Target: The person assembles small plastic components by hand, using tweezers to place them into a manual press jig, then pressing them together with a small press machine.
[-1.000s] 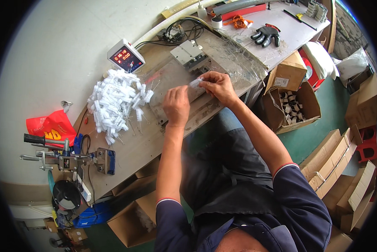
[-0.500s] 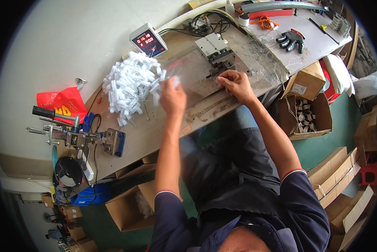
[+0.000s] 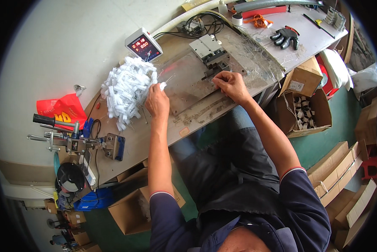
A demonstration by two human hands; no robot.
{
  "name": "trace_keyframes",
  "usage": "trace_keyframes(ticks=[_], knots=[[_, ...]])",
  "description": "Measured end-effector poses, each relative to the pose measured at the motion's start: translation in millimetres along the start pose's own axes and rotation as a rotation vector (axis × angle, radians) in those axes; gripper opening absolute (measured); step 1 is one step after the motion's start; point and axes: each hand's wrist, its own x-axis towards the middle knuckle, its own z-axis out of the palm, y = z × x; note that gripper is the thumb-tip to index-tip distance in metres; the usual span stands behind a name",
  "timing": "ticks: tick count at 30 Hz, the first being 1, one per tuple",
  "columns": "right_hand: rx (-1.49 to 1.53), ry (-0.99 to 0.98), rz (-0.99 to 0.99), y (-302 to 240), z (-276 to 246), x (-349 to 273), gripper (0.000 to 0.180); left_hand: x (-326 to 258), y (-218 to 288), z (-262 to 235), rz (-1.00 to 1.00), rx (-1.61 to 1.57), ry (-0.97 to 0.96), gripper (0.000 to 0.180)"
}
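A heap of small white brushes with thin wire stems (image 3: 127, 90) lies on the left of the bench. At its right edge my left hand (image 3: 158, 102) is closed on one small white brush (image 3: 163, 85), and its wire points up and away. My right hand (image 3: 233, 87) is pinched just in front of a metal clamping fixture (image 3: 213, 54) on a plate. Whatever its fingertips hold, if anything, is too small to make out.
A counter with a red display (image 3: 143, 45) stands behind the heap. Left is a hand-lever press (image 3: 75, 140) beside a red bag (image 3: 64, 110). A black glove (image 3: 285, 38) lies far right. Cartons (image 3: 308, 130) stand on the floor right, and another open carton (image 3: 129, 214) below the bench.
My left hand has moved left and slightly down to the heap's edge with the white brush. My right hand stays pinched by the fixture; the whole view has shifted slightly.
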Motion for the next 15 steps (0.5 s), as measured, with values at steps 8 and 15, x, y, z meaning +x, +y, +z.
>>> trace_keyframes(ticks=[8, 15], knots=[[0.142, 0.158, -0.062, 0.1, 2.8, 0.3, 0.024, -1.7, 57.4, -17.1, 0.282, -0.29, 0.067, 0.039], [-0.354, -0.083, -0.183, -9.1, -4.2, -3.2, 0.022, -4.2, 98.5, 0.2, 0.5, -0.44, 0.01, 0.041]])
